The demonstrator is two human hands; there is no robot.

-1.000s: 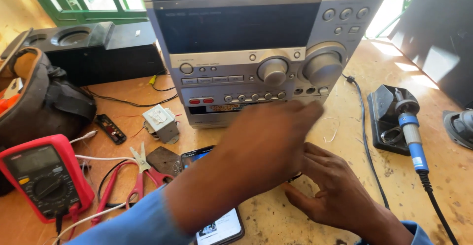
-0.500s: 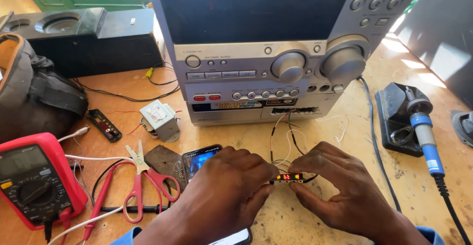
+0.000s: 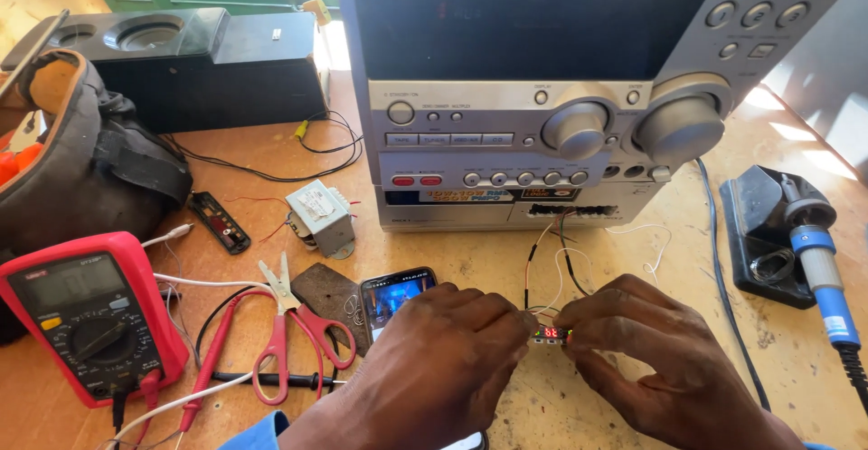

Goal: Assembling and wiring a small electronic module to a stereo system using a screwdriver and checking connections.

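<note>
A wooden worktop (image 3: 506,269) is carrying a silver stereo unit (image 3: 579,97). You are pinching a small lit display module (image 3: 550,334) between both hands: left hand (image 3: 448,360) fingers and right hand (image 3: 651,360) fingers are pressing together on its ends, just above the worktop, thin wires (image 3: 551,260) trailing to the stereo unit. Red scissors (image 3: 294,328) are lying beside a red multimeter (image 3: 86,314).

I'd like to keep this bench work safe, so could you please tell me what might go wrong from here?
1. Both hands, left and right, pinch a small lit display module hanging on thin wires from the stereo; a tug might pull a wire loose.
2. The module is lit, so its bare contacts could short against fingers.
3. The left forearm lies over the smartphone, beside the scissors; a shift could knock either.
</note>
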